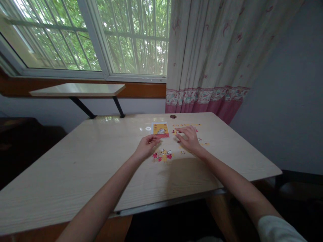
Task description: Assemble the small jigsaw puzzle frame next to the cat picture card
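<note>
Table (96,168) carries jigsaw pieces (162,156) grouped apart, presumably for visibility; we find right fingers (182,130) parted, left fingers (152,137) indeterminable.

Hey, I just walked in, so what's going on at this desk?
A person has both hands over a pale desk with small pieces, seemingly jigsaw bits, on it. The right hand is among loose pieces, thumb and forefinger apart. The left hand is by the lower edge of a yellow-and-red picture card; I can't tell whether it holds anything. A cluster of pieces lies nearer the person than the card.
</note>
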`<state>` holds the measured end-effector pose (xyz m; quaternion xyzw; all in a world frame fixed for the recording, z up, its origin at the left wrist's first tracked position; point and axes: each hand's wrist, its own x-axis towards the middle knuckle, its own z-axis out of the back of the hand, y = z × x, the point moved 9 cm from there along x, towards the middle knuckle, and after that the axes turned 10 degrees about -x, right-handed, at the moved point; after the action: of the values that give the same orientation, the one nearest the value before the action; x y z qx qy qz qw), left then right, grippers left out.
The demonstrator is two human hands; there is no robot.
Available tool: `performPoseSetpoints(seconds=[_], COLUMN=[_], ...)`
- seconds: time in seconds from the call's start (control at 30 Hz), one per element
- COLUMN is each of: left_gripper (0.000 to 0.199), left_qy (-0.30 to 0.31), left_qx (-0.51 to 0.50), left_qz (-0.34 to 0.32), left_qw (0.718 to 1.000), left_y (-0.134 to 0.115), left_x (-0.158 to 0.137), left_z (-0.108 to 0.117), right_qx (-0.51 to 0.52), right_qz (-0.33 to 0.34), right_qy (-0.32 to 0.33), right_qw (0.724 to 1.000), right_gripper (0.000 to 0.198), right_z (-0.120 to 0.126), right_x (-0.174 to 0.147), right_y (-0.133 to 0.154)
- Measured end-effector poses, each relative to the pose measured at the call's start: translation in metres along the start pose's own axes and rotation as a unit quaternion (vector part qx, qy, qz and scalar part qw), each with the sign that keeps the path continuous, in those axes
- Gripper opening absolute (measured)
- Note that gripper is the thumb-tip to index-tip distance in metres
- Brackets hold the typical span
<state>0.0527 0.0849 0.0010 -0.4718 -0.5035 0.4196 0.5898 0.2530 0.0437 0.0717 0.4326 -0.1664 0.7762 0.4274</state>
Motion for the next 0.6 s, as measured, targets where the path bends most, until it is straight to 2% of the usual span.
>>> performPoseSetpoints(seconds=[0.07,0.2,0.33,0.6], left_gripper=[0.016,0.020,0.022,0.024], left_qy=[0.016,0.093,0.120,0.135], left_qx=[0.098,0.247,0.293,0.321], left_qz=[-0.035,-0.083,-0.101,-0.110], left_qw=[0.994,0.961,0.943,0.931], left_y=[-0.003,-0.008,-0.013,-0.015], left_x=[0.000,-0.006,-0.010,-0.012], left_z=[0.002,-0.006,-0.012,-0.014], right_qx=[-0.008,-0.015,-0.020,-0.015], right_qz=[-0.020,-0.019,-0.014,0.005], right_qy=[-0.024,-0.042,-0.029,-0.041], right_qw=[0.999,0.999,0.999,0.999], right_gripper=[0.020,0.021,0.019,0.020], right_z=[0.005,0.008,0.006,0.010], right_x=[0.001,0.000,-0.001,-0.001], right_y=[-0.014,-0.023,-0.020,-0.014])
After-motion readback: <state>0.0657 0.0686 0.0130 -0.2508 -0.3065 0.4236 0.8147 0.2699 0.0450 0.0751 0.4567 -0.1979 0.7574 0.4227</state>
